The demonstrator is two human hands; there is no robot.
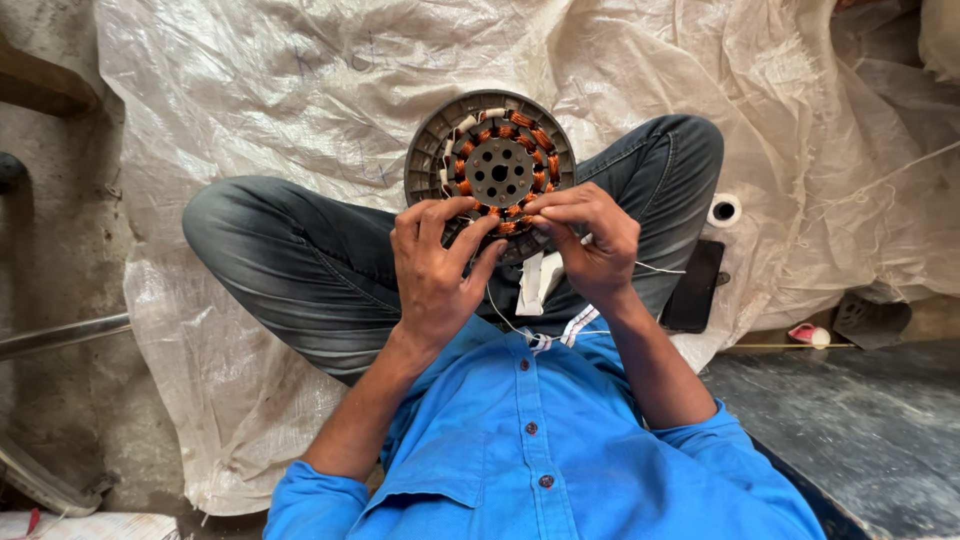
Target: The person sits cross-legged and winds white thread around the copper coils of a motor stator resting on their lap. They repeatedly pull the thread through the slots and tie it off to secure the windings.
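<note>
Both hands pinch the round grey motor stator with copper-wound coils (pixel 490 170), held over the lap above crossed legs: left hand (pixel 435 270) and right hand (pixel 590 240) grip its near rim (fingers closed on the windings).

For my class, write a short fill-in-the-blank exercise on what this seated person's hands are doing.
1. Both hands hold a round motor stator wound with ____-coloured wire.
2. The left hand and right hand grip its ____ edge.
3. The person wears a ____ shirt.
4. A black phone lies beside the person's ____ leg.

Missing words: copper; lower; blue; right
</note>
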